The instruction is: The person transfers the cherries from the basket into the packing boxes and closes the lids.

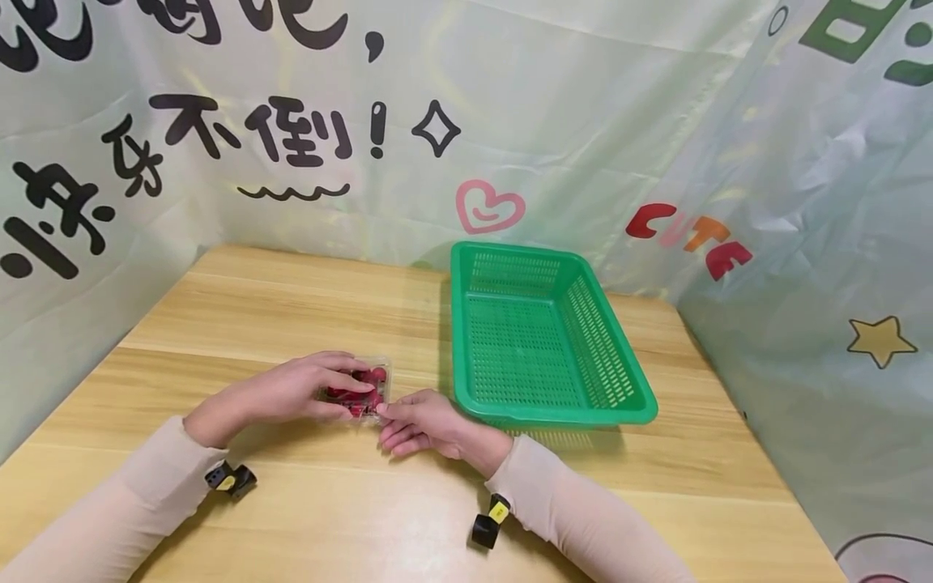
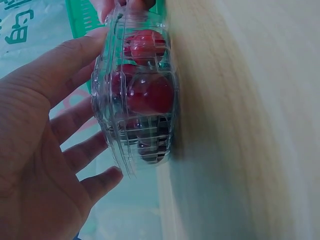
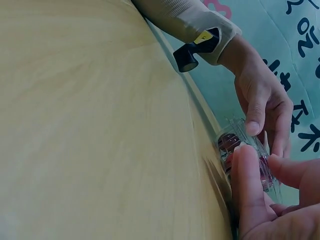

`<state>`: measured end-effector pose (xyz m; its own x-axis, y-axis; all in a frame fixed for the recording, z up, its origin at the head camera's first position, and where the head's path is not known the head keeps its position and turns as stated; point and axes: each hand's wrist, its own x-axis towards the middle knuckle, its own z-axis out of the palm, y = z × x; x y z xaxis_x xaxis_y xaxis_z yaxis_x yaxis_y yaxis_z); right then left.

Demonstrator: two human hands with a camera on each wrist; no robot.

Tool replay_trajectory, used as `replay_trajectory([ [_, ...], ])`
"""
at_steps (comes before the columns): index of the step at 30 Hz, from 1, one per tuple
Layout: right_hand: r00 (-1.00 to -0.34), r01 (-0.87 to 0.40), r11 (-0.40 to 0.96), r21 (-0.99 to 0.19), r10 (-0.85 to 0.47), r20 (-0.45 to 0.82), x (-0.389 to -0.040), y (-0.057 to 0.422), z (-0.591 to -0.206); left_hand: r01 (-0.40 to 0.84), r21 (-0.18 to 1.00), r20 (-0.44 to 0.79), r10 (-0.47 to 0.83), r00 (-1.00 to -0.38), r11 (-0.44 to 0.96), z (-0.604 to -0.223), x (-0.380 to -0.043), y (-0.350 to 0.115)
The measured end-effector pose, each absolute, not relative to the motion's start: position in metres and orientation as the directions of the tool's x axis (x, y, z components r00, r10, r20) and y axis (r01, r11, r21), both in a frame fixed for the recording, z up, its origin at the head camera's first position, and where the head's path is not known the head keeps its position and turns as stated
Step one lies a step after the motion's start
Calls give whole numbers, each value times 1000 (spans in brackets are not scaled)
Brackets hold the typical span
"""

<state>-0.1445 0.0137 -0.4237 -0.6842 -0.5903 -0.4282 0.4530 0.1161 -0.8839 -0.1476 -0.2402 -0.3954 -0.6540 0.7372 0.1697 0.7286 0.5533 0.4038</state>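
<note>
A small clear plastic clamshell box (image 1: 388,374) with round red fruits (image 2: 150,93) inside lies on the table, left of centre in the head view. Over its top stretches my left hand (image 1: 299,389); in the left wrist view, its fingers (image 2: 75,120) are spread along the lid side, fairly straight. From the right, my right hand (image 1: 430,425) pinches the box's near right corner between thumb and forefinger. The right wrist view shows this thumb and finger (image 3: 250,180) at the box edge, hiding part of it.
To the right of the box stands a green perforated plastic basket (image 1: 510,417), with nothing in it. Wood-grained table (image 1: 328,510) surface lies all round. Behind and at the sides hangs a pale printed cloth (image 1: 583,105) with lettering and drawings.
</note>
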Motion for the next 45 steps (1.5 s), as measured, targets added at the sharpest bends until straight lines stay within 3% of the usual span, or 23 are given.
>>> replay_trajectory([
  [20,-696,477,99,-873,-564,-444,-144,8,-426,751,416,182,763,-621,512,-397,-151,-240],
  [25,-700,424,152,-893,-571,-430,-142,10,-424,754,411,180,765,-618,513,-396,-151,-241],
  [29,-777,278,222,-935,-521,-354,-141,11,-421,756,403,181,765,-618,516,-394,-151,-241],
  [34,-879,-42,358,-933,-457,-136,-139,13,-412,751,408,168,766,-621,519,-393,-152,-242],
  [39,-877,-296,463,-835,-479,45,-134,12,-401,737,414,138,764,-631,534,-392,-152,-243],
  [45,-817,-512,541,-668,-546,184,-129,8,-396,747,405,156,766,-624,527,-394,-152,-243],
])
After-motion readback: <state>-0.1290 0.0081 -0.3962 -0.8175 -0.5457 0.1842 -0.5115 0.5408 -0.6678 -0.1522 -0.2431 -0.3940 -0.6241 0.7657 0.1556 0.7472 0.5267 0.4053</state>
